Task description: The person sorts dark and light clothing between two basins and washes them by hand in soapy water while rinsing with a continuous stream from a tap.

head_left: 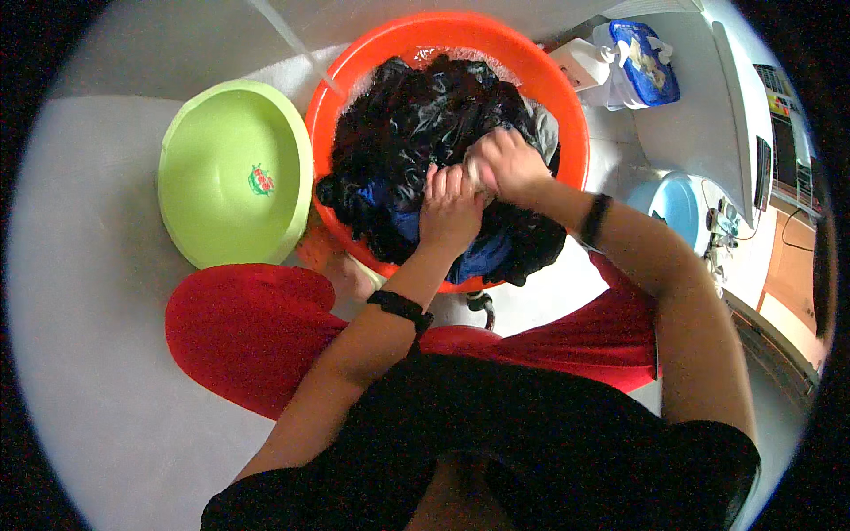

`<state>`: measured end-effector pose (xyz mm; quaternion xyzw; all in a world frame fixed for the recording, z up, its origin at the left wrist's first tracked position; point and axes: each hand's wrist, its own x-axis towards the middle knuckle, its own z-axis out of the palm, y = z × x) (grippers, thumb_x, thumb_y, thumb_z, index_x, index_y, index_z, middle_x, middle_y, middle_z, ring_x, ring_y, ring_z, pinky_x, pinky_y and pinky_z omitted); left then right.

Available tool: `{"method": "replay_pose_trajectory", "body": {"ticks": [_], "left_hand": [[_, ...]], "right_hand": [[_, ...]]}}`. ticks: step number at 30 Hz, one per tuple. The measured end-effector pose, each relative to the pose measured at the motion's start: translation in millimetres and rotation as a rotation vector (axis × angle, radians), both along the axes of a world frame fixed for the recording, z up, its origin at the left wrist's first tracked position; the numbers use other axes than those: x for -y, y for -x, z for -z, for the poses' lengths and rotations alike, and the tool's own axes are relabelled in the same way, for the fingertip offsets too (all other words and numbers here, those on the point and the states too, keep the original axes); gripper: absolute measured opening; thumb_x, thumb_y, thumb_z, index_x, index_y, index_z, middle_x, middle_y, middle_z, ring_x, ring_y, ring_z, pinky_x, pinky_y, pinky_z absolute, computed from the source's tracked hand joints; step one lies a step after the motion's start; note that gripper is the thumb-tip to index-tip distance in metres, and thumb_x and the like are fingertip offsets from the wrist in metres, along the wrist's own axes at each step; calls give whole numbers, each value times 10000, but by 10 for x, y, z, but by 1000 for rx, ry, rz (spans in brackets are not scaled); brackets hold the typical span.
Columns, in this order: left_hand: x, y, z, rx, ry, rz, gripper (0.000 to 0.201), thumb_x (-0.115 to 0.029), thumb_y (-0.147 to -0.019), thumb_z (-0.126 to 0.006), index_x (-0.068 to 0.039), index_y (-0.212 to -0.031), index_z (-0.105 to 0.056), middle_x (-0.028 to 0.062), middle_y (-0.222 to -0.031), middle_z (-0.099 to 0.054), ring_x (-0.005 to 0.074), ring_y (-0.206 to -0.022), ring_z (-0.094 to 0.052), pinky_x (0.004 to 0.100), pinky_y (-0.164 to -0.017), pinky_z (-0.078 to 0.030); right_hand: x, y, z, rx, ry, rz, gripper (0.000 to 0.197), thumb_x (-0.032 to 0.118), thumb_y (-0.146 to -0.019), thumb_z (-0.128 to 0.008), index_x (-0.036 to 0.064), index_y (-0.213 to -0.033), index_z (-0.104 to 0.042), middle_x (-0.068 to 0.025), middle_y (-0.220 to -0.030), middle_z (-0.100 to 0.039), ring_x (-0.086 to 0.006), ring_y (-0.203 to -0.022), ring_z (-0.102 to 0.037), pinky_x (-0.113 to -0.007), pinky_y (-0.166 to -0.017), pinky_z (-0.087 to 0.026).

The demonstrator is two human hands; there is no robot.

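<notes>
Standing leftmost is the green basin (212,168); beside it, dark wet clothes (425,115) fill the orange tub (574,133), where the left hand (450,214) curls beside the blurred right hand (513,166). Whether either clamps cloth I cannot tell; working low should keep drips inside.

Clothes (416,115) in tub (571,124); basin (212,150) left; bottle (575,66) behind, right.

Left hand (450,212) just beside curled right hand (507,166)
</notes>
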<state>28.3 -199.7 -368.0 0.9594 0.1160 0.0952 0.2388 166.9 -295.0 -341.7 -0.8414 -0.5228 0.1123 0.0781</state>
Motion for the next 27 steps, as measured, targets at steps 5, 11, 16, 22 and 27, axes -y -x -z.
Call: {"method": "replay_pose_trajectory", "body": {"ticks": [5, 11, 16, 22, 27], "left_hand": [[36, -138, -42, 43, 108, -63, 488, -258, -871, -556, -36, -1287, -430, 132, -1171, -496, 303, -1128, -460, 473, -1063, -281], [-24, 69, -57, 134, 320, -88, 760, -384, -822, -630, 7, -1385, -301, 239, -1412, -289, 399, -1255, -337, 480, -1066, -267], [-68, 58, -42, 165, 283, -58, 853, -452, -778, -659, 19, -1388, -292, 240, -1451, -250, 408, -1317, -262, 497, -1076, -238], [-65, 19, -104, 4, 188, 32, 742, -410, -789, -623, -35, -1374, -362, 236, -1458, -259, 409, -1319, -281, 540, -1056, -248], [-41, 15, -62, -24, 262, 65, 752, -410, -783, -617, -59, -1391, -348, 219, -1450, -292, 408, -1300, -318, 515, -1038, -278]], "right_hand": [[-483, -488, 182, -423, 170, 670, 606, 509, -908, -414, -59, -1022, -591, -232, -1077, -620, -406, -970, -600, -431, -832, -472], [-437, -987, -872, -877, -56, 303, 785, 618, -747, -654, -7, -1210, -547, -135, -1116, -599, -222, -1049, -556, -364, -892, -463], [-657, -1446, -1238, -602, -314, 384, 765, 535, -729, -720, 33, -1256, -487, -188, -1128, -567, -269, -1022, -578, -375, -856, -497], [-986, -1609, 333, -519, -130, 140, 461, 473, -872, -495, 64, -1061, -592, -119, -868, -646, -236, -776, -634, -371, -687, -529], [-1154, -1536, 1695, -604, -44, 212, 507, 525, -947, -336, 172, -1234, -561, -84, -1230, -578, -294, -1167, -513, -440, -1001, -373]]}}
